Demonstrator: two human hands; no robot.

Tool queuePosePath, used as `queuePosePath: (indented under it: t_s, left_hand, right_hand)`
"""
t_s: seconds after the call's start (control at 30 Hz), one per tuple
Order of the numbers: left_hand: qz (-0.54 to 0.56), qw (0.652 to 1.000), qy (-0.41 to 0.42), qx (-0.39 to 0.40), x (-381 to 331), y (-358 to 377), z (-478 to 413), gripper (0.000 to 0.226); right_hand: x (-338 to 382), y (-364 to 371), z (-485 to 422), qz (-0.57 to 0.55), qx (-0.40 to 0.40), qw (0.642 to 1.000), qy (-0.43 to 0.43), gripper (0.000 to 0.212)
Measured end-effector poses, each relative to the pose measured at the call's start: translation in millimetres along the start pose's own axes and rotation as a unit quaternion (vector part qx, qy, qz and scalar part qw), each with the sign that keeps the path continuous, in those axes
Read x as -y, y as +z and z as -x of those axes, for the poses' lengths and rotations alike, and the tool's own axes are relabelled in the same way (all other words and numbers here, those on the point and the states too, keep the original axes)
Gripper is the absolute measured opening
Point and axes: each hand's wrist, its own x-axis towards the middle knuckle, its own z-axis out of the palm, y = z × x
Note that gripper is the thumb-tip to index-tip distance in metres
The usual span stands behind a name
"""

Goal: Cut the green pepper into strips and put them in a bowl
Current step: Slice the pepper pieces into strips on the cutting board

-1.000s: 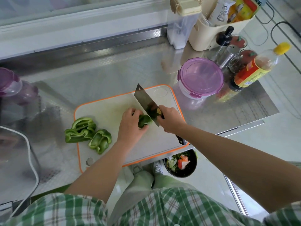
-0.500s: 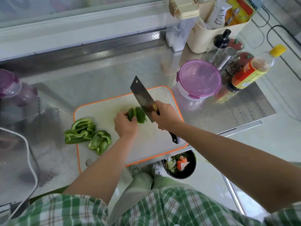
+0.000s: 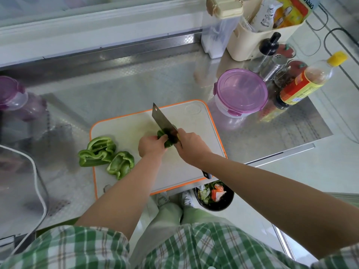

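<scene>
The steel counter [image 3: 136,90] carries an orange-rimmed board [image 3: 124,131] at its front edge. To the right stand a lidded tub [image 3: 241,90], a bottle [image 3: 303,84], shakers [image 3: 274,65] and a caddy [image 3: 252,43].

Bright daylight, counter [image 3: 147,84] glare (strong) — wide-angle edges bent

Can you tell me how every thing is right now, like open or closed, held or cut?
left hand, holds the pepper piece down on the cutting board
right hand, grips the cleaver
cleaver, blade against the pepper piece
other pepper chunks, cut open, not yet strips, at the board's left edge
purple-lidded container, lid on
yellow-capped bottle, cap on
dark bowl, holds vegetable scraps
</scene>
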Motion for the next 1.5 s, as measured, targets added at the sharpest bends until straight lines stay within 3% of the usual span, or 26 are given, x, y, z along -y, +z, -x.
queuePosePath:
  t_s: [0.6, 0.8, 0.87, 1.0, 1.1, 1.17, 1.23, 1.37, 1.5]
  left_hand:
    - [0.012, 0.998, -0.040, 0.048, 0.6, -7.4, -15.8, 0.016]
    - [-0.051, 0.997, -0.006, 0.057, -2.3, -14.1, -13.3, 0.017]
    - [-0.189, 0.981, 0.049, 0.023, -6.5, -22.8, -9.4, 0.024]
    - [-0.389, 0.904, 0.166, -0.058, -9.6, -37.1, -6.4, 0.030]
    - [-0.412, 0.866, 0.259, -0.115, -12.5, -35.4, -2.9, 0.041]
    - [-0.405, 0.856, 0.303, -0.104, -17.5, -25.4, 3.0, 0.041]
    - [-0.407, 0.868, 0.279, -0.061, -21.1, -10.1, 7.3, 0.050]
    - [-0.461, 0.847, 0.262, -0.038, -19.3, 18.6, 6.4, 0.082]
    - [-0.499, 0.812, 0.300, -0.028, -22.2, 25.4, 2.9, 0.068]
  right_hand:
    - [20.2, 13.5, -20.7, 0.048, 0.013, 0.999, 0.009, 0.025]
    - [19.7, 21.5, -25.9, 0.053, -0.011, 0.999, -0.004, 0.021]
    - [17.4, 17.6, -28.1, 0.033, -0.008, 0.999, -0.004, 0.023]
    - [10.6, -5.4, -29.4, -0.092, -0.076, 0.992, -0.030, 0.012]
    - [1.6, -21.2, -32.3, -0.168, -0.132, 0.977, 0.026, 0.007]
    - [-12.3, -27.3, -32.5, -0.153, -0.135, 0.977, 0.059, 0.007]
    - [-27.9, -30.7, -27.2, -0.132, -0.127, 0.979, 0.085, 0.004]
    - [-48.6, -25.4, -13.3, -0.112, -0.085, 0.985, 0.099, 0.008]
    - [-56.7, -17.3, -10.5, -0.112, -0.061, 0.987, 0.096, 0.010]
